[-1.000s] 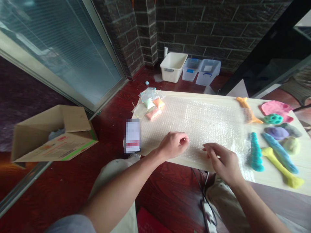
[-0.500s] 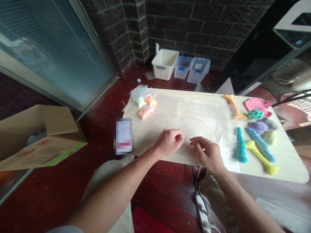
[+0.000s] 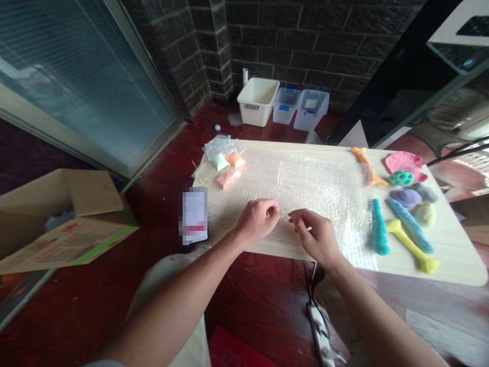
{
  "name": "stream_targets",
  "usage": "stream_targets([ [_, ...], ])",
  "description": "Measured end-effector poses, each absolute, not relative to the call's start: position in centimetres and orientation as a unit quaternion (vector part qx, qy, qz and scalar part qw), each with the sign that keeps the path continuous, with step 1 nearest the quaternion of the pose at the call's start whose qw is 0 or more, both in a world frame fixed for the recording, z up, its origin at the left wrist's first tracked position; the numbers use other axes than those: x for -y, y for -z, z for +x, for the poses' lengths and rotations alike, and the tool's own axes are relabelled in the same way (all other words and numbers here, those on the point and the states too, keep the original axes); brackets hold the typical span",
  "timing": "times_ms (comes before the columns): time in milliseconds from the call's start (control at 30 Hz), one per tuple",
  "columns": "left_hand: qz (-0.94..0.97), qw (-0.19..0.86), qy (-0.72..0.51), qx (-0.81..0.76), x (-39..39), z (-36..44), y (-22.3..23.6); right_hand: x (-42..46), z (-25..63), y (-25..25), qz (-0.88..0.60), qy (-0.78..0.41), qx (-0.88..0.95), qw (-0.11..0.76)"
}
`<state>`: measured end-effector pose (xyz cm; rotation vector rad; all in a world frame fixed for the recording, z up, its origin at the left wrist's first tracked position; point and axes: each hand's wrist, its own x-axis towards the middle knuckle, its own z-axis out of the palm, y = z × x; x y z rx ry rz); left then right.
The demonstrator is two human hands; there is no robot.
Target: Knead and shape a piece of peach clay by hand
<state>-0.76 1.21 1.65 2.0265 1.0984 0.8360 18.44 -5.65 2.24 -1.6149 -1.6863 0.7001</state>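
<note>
Over the near side of a sheet of bubble wrap (image 3: 305, 176) are both my hands, a small gap between them. My left hand (image 3: 258, 219) is curled, thumb and fingertips pressed together. Facing it, my right hand (image 3: 318, 235) is bent in a pinch, the thumb close beneath the fingers. What either pinch holds, if anything, is too small or hidden to make out. Under the hands the clear wrap lies spread over the pale table (image 3: 451, 270).
Bagged clay, green (image 3: 219, 162), orange (image 3: 235, 160) and pink (image 3: 226, 178), lies at the table's left. Several coloured clay shapes, including a teal spiral (image 3: 379, 229) and a yellow bone shape (image 3: 414, 248), lie right. A cardboard box (image 3: 95, 229) and plastic bins (image 3: 259, 102) are beyond the table.
Both hands have shifted a little to the left and slightly up over the bubble wrap, still curled and facing each other. The things on the table have stayed put.
</note>
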Motion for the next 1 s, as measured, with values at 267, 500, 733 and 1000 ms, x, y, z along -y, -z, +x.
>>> stream_targets([
  [267,0.785,0.341,-0.314,-0.410,-1.0,-0.7,-1.4,5.8,18.3,-1.9,-0.618,-0.262,0.661,0.335],
  [500,0.789,0.342,-0.314,-0.401,-1.0,0.0,-0.9,6.3,19.3,-2.1,-0.627,-0.245,0.664,0.324],
  [733,0.804,0.323,-0.311,-0.391,-1.1,0.3,-1.1,6.5,19.6,-2.2,-0.630,-0.262,0.648,0.337],
  [1000,0.795,0.069,-0.283,-0.533,-4.4,-4.4,-3.6,7.1,20.4,-2.5,-0.627,-0.254,0.650,0.346],
])
